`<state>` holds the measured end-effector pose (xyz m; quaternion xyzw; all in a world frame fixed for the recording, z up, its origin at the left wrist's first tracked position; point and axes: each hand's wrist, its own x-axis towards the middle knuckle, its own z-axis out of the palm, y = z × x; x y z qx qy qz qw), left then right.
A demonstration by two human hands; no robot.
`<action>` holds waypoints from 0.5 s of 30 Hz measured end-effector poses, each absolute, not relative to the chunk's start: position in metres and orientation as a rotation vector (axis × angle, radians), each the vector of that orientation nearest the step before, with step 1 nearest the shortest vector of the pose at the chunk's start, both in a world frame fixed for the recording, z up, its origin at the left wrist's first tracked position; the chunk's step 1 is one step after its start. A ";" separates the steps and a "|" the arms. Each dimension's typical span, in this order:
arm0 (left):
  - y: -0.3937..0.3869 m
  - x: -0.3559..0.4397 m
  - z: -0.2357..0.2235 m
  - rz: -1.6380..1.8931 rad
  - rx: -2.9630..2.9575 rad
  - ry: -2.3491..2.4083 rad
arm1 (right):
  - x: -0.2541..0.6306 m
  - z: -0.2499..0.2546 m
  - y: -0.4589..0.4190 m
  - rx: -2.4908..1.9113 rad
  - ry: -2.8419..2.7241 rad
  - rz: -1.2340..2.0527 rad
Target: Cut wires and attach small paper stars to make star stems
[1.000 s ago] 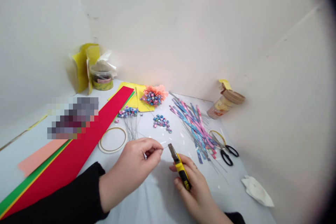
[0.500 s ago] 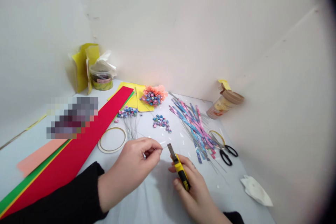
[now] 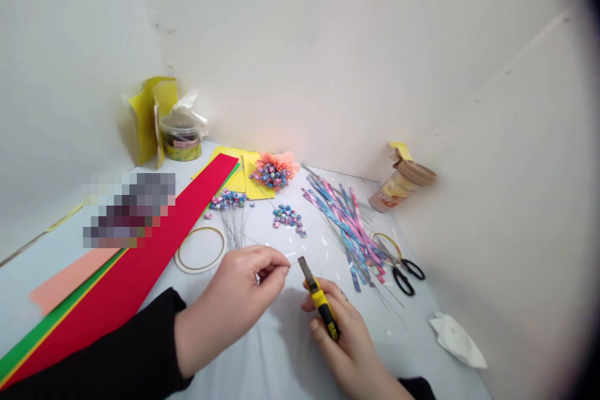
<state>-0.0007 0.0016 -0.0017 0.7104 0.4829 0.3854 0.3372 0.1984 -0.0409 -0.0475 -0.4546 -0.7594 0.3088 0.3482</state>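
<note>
The left hand pinches a thin wire between thumb and fingertips, its end pointing toward the yellow snap-off utility knife gripped in the right hand, blade up. The two have barely shifted — still just apart above the tabletop, near the patterned paper strips and black-handled scissors.

Yellow-and-black utility knife, blade extended, slanting up and away, gripped firmly; thin metal wire, pinched nearly level, its end just beside the blade.
</note>
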 end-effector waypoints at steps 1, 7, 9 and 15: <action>0.002 -0.001 -0.002 1.000 1.867 1.252 | 0.198 -0.045 -0.041 -1.172 -1.950 0.841; 0.006 -0.008 0.004 0.975 1.905 1.185 | 0.194 -0.033 -0.043 -1.080 -1.665 1.428; 0.007 -0.009 0.005 0.963 1.901 1.174 | 0.194 -0.033 -0.044 -0.961 -1.525 1.661; 0.013 -0.015 0.008 0.817 1.980 1.175 | 0.202 -0.036 -0.039 -1.022 -1.640 1.563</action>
